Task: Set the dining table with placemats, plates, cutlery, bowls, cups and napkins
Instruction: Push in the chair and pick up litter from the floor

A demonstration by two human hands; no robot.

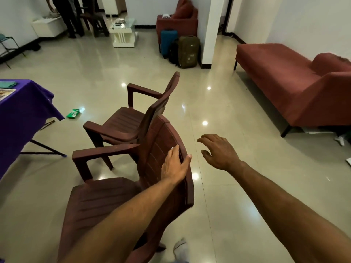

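Observation:
My left hand [175, 164] grips the top of the backrest of the near brown plastic chair [106, 202], fingers on the front and thumb over the rim. My right hand [218, 150] hovers over the floor to the right of that chair, fingers relaxed and holding nothing. A second brown chair [131, 120] stands just beyond. The dining table [22, 114] with a purple cloth is at the left edge; a green folded napkin [7, 84] and the corner of a placemat [5, 93] lie on it.
A green packet [73, 113] lies on the tiled floor near the table. A red sofa [296, 88] stands at the right, suitcases [188, 52] by a white pillar, a white side table [123, 33] at the back, and a person [66, 14] far left.

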